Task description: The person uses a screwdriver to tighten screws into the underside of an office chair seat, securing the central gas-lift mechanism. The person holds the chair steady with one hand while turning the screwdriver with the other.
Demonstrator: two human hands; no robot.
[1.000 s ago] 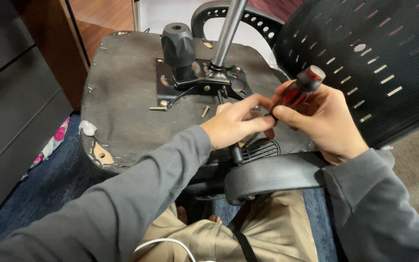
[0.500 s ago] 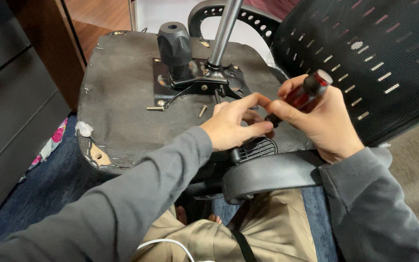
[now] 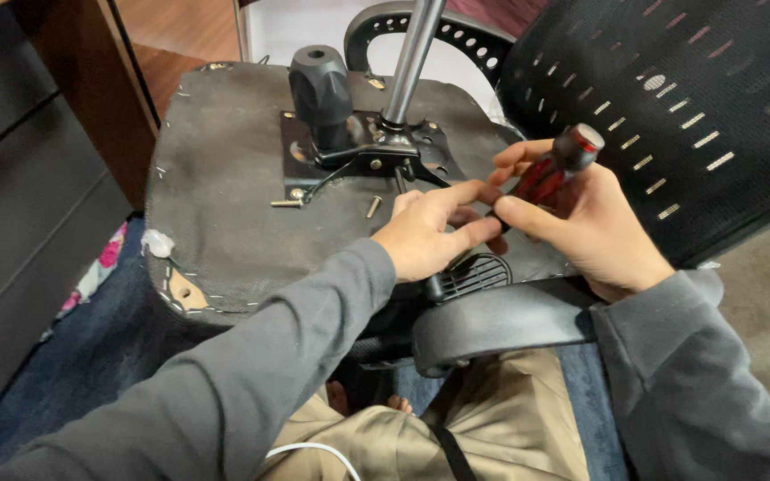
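Note:
An office chair lies overturned, the grey fabric underside of its seat [image 3: 225, 205] facing me. My right hand [image 3: 594, 227] grips a screwdriver with a red and black handle [image 3: 550, 174], tilted with its tip down toward the seat's near right edge. My left hand [image 3: 430, 233] rests beside it, fingers pinched at the screwdriver's shaft; the tip is hidden under those fingers. A black metal mechanism plate [image 3: 358, 151] with a black knob [image 3: 321, 93] and a chrome gas column [image 3: 410, 58] sits on the seat. Two loose screws [image 3: 285, 203] [image 3: 373, 207] lie on the fabric.
The black mesh backrest [image 3: 670, 116] rises at the right. A black armrest [image 3: 501, 321] lies across my lap, another [image 3: 385, 18] arches behind the column. A dark cabinet [image 3: 20, 205] stands at the left on blue carpet. A white cable [image 3: 314, 452] crosses my khaki trousers.
The screwdriver handle has tipped up and rightward a little. My left fingers have stretched further along its shaft. The chair has not moved.

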